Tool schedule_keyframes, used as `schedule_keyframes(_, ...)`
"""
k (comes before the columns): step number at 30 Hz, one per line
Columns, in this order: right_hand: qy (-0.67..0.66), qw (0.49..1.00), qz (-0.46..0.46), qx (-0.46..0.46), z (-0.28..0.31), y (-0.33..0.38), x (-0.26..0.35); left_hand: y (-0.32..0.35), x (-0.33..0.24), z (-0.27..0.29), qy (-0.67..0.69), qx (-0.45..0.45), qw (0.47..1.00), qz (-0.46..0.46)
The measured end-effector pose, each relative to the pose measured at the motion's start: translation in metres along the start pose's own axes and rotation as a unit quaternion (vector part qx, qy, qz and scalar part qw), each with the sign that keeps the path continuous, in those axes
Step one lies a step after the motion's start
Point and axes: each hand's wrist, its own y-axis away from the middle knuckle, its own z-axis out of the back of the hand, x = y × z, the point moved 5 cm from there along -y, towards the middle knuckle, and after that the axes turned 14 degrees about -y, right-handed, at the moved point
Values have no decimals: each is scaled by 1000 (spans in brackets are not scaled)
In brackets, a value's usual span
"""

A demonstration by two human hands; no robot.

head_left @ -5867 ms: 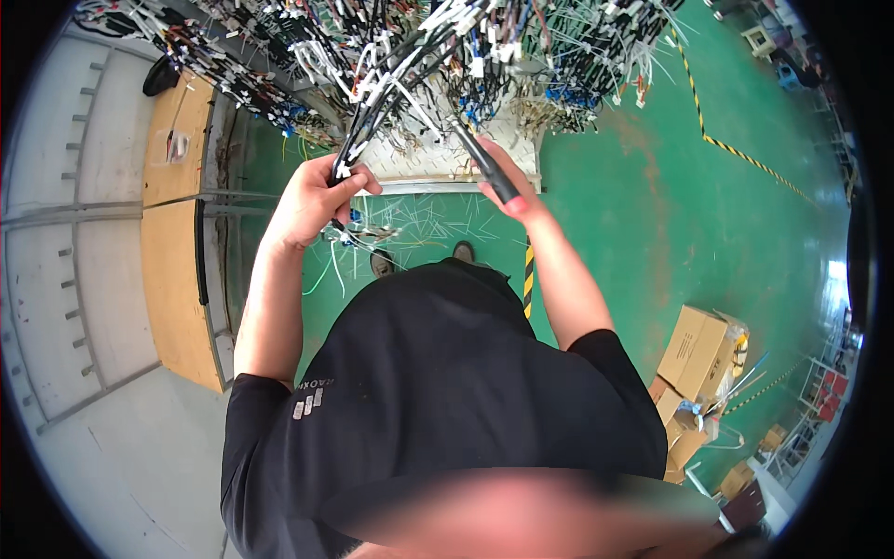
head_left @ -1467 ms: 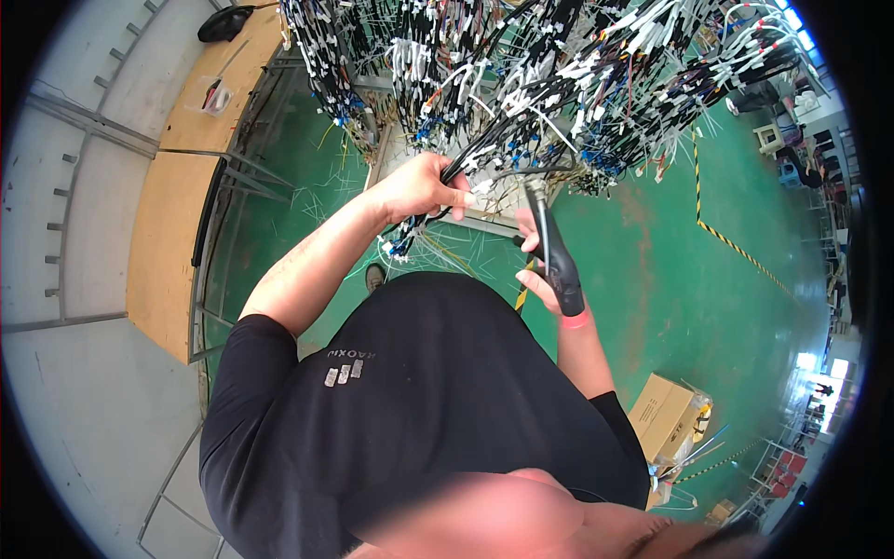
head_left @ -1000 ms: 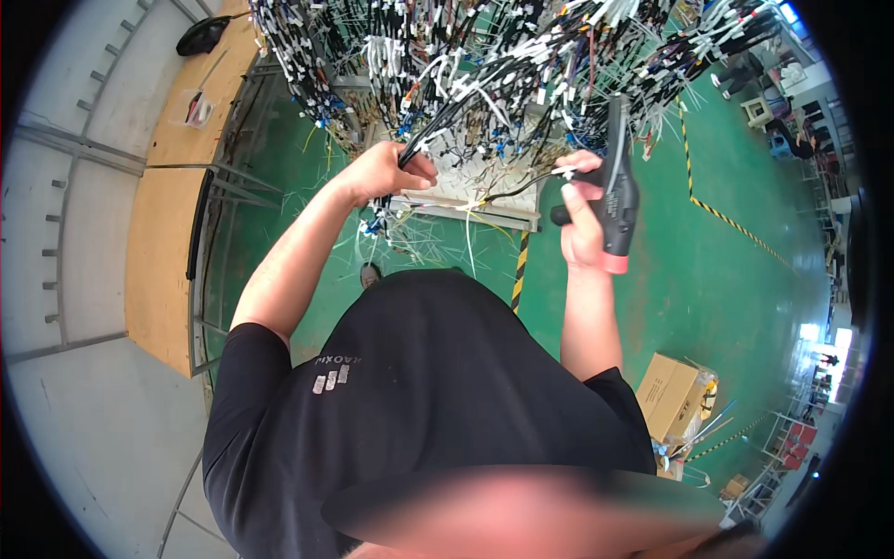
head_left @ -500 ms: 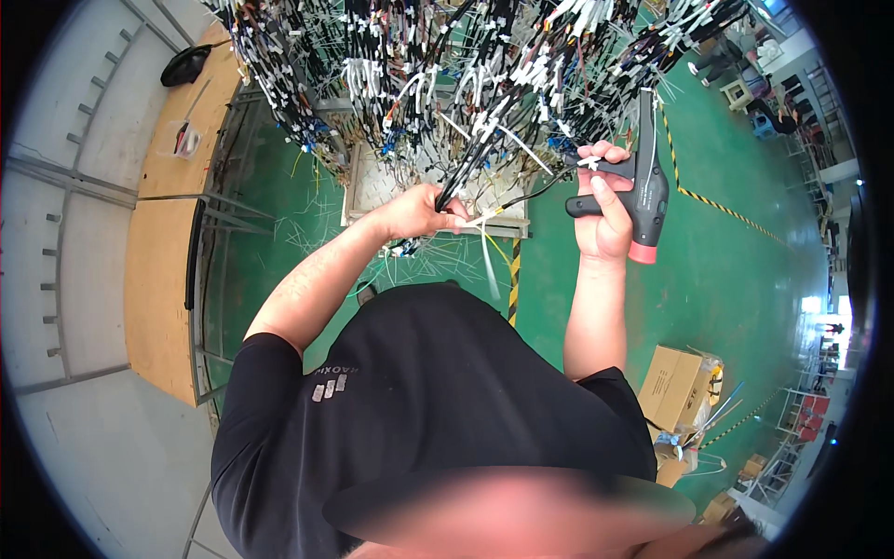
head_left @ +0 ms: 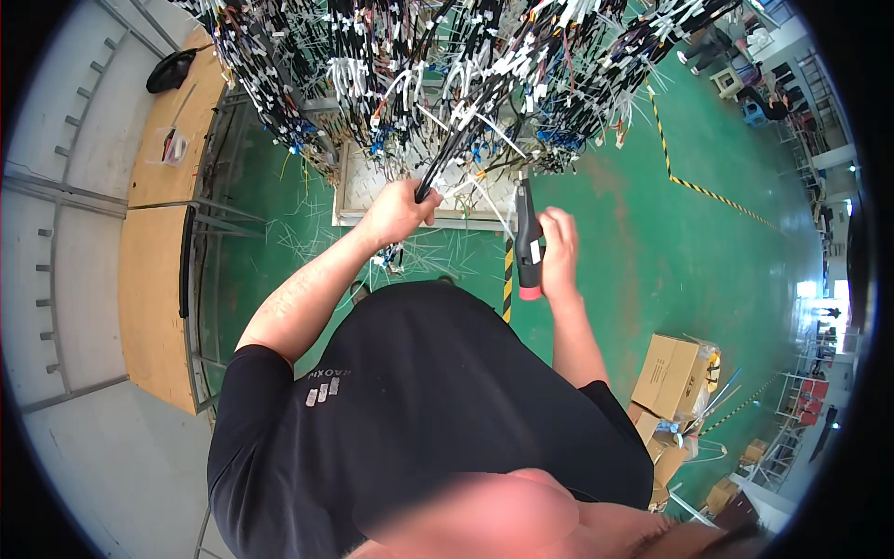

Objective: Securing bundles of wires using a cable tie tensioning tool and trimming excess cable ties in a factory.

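My left hand (head_left: 399, 214) is closed around a bundle of black wires (head_left: 449, 149) that runs up into the mass of hanging wire harnesses (head_left: 349, 65). From beside this hand, a white cable tie (head_left: 492, 203) slants down to the right. Its lower end lies close to the black cable tie gun (head_left: 528, 238), which has a red end cap. My right hand (head_left: 559, 250) grips that gun from its right side, nose pointing away from me; the handle and some fingers are hidden. Whether the gun touches the tie I cannot tell.
Beneath the harnesses stands a pale crate (head_left: 349, 207). Clipped tie ends (head_left: 317, 228) litter the green floor. A wooden bench (head_left: 154, 298) runs along the left. Cardboard boxes (head_left: 669, 377) sit at the right, near yellow-black floor tape (head_left: 712, 194). People (head_left: 712, 47) are far off at upper right.
My right hand has brought the cable tie gun leftward and turned it, close to the white tie's tail. The left hand keeps its hold on the wire bundle, shifted slightly left.
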Motion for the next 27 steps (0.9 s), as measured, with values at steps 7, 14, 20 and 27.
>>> schedule_keyframes(7, -30, 993, -63, 100, -12, 20, 5, -1, 5, -13, 166, 37, 985, 41)
schedule_keyframes(14, -618, 732, -249, 140, -20, 24, 7, 5, -1, -6, 50, -30, 998, -26)
schedule_keyframes(20, -529, 796, -227, 187, -8, 17, 15, 11, -6, -6, -81, -148, 984, -54)
schedule_keyframes(27, -526, 797, -230, 187, -18, 18, 18, 18, -19, -1, -149, -156, 975, -55)
